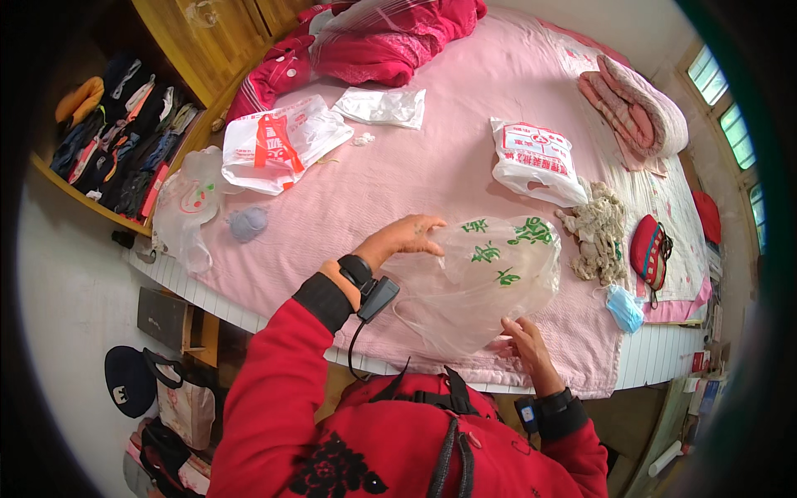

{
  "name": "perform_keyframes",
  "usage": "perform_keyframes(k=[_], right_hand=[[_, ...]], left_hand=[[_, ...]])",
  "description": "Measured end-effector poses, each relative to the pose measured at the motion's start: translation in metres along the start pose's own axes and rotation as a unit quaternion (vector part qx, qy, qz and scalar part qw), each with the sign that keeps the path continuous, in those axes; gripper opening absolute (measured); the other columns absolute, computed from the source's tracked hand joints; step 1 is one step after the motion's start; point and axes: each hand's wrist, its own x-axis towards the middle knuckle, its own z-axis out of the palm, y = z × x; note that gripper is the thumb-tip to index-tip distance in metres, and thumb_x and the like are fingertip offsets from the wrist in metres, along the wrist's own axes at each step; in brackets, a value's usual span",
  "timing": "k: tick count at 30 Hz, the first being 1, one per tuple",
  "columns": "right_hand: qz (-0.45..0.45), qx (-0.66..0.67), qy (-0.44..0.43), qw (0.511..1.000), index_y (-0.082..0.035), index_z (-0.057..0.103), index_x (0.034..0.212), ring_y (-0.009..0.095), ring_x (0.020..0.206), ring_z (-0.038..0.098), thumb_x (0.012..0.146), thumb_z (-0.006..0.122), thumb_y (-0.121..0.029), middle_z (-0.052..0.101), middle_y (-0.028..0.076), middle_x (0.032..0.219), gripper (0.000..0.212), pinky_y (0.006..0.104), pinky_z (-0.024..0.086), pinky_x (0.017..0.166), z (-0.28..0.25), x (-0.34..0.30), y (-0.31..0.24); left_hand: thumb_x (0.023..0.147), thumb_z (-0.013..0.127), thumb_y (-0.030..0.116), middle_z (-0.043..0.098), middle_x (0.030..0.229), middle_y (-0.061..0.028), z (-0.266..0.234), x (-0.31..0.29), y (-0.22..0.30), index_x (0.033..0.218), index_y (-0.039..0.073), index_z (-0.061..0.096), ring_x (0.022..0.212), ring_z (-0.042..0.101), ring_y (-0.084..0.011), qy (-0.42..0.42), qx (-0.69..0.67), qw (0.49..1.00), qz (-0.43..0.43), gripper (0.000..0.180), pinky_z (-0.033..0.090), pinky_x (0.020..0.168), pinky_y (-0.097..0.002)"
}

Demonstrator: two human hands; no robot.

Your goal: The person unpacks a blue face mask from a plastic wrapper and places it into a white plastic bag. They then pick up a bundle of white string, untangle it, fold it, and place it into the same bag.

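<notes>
The left arm (278,365) extends from seven o'clock, left hand (406,237) arched toward three, thumb and fingers parted; the right arm (573,448) extends from five, right hand (531,349) with loosely bent fingers pointing toward eleven

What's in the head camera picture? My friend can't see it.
A person's left hand and right hand are at a see-through plastic bag with green print over a pink bedspread. Around it lie a blue face mask, a blue-grey ball and a folded quilt.
</notes>
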Motion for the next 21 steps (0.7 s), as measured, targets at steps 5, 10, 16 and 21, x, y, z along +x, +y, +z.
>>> perform_keyframes(k=[5, 10, 16, 21], right_hand=[[-0.088, -0.041, 0.066, 0.993, 0.003, 0.049, 0.101, 0.017, 0.060, 0.060, 0.082, 0.055, -0.019, 0.056, 0.011, 0.084, 0.030, 0.0233, 0.045, 0.042, 0.008, 0.049, -0.006], [-0.154, -0.079, 0.060, 0.983, 0.002, 0.055, 0.091, 0.013, 0.055, 0.058, 0.082, 0.053, -0.013, 0.058, 0.007, 0.073, 0.018, 0.0211, 0.044, 0.043, 0.001, 0.073, -0.028], [-0.226, -0.071, 0.069, 0.969, -0.003, 0.056, 0.076, 0.009, 0.052, 0.055, 0.081, 0.057, -0.015, 0.057, 0.003, 0.064, 0.013, 0.0189, 0.043, 0.046, -0.007, 0.090, -0.082], [-0.240, -0.074, 0.082, 0.964, -0.006, 0.055, 0.074, 0.007, 0.049, 0.051, 0.080, 0.059, -0.017, 0.055, 0.000, 0.062, 0.013, 0.0191, 0.044, 0.048, -0.003, 0.096, -0.111]], left_hand=[[0.068, 0.071, 0.024, 0.058, 0.091, -0.0155, 0.010, -0.026, -0.020, 0.120, -0.001, 0.044, 0.079, 0.058, -0.0218, -0.024, -0.082, 0.996, -0.032, 0.064, 0.047, 0.067, -0.0297], [0.075, 0.066, 0.019, 0.056, 0.075, -0.0072, 0.014, -0.057, -0.045, 0.111, -0.005, 0.049, 0.059, 0.056, -0.0110, 0.030, -0.271, 0.959, -0.072, 0.046, 0.045, 0.050, -0.0208], [0.080, 0.062, 0.018, 0.057, 0.068, -0.0024, 0.001, -0.082, -0.070, 0.088, -0.001, 0.059, 0.057, 0.055, -0.0074, 0.146, -0.364, 0.912, -0.120, 0.021, 0.045, 0.050, -0.0186], [0.081, 0.060, 0.020, 0.058, 0.067, -0.0023, -0.007, -0.096, -0.067, 0.086, 0.001, 0.060, 0.056, 0.056, -0.0073, 0.167, -0.372, 0.904, -0.131, 0.020, 0.045, 0.049, -0.0178]])
